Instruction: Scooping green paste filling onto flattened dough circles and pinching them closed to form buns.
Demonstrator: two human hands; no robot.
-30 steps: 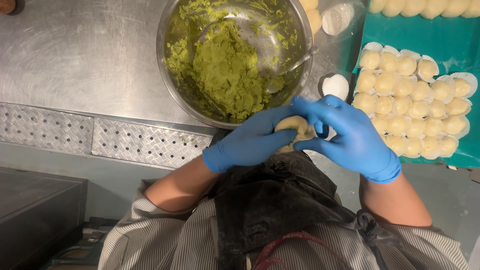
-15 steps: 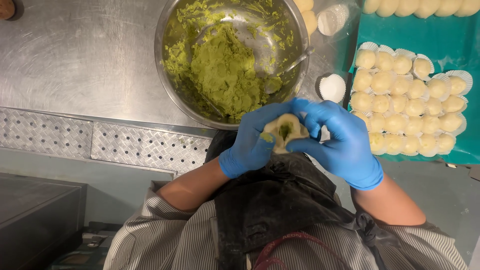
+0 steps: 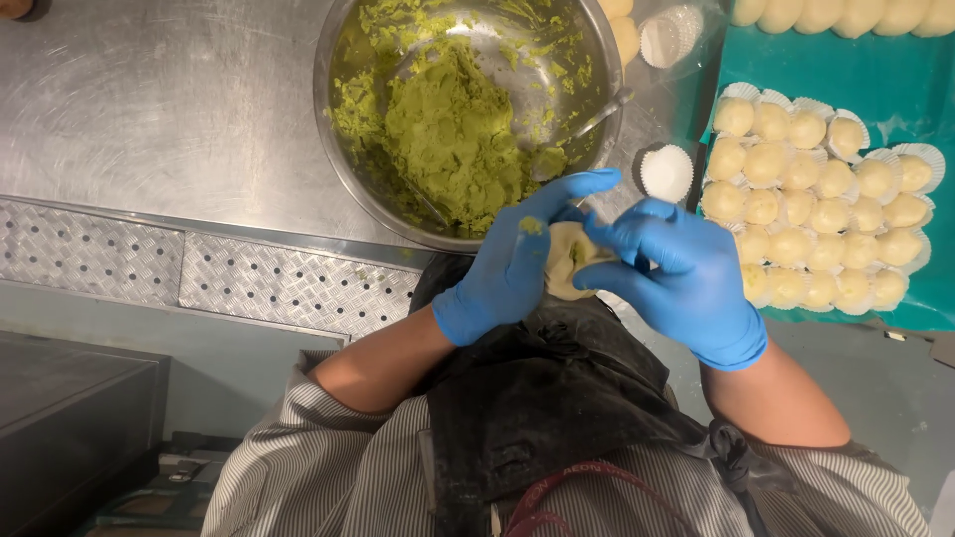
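Both hands wear blue gloves and meet in front of my chest around a pale dough ball (image 3: 565,261). My left hand (image 3: 512,264) cups the dough from the left, with a dab of green paste on its index finger. My right hand (image 3: 676,273) pinches the dough from the right with its fingertips. Just beyond them stands a steel bowl (image 3: 343,159) holding green filling paste (image 3: 443,129), with a spoon (image 3: 587,124) resting in it.
A teal tray (image 3: 885,89) at the right carries several rows of finished dough balls in white paper cups (image 3: 816,214). An empty paper cup (image 3: 665,171) lies beside the bowl. The steel counter (image 3: 149,109) ends in a ribbed edge (image 3: 199,273).
The dough, open with green filling showing half a second ago, is now pinched closed between the fingers. The hands have shifted slightly to the right.
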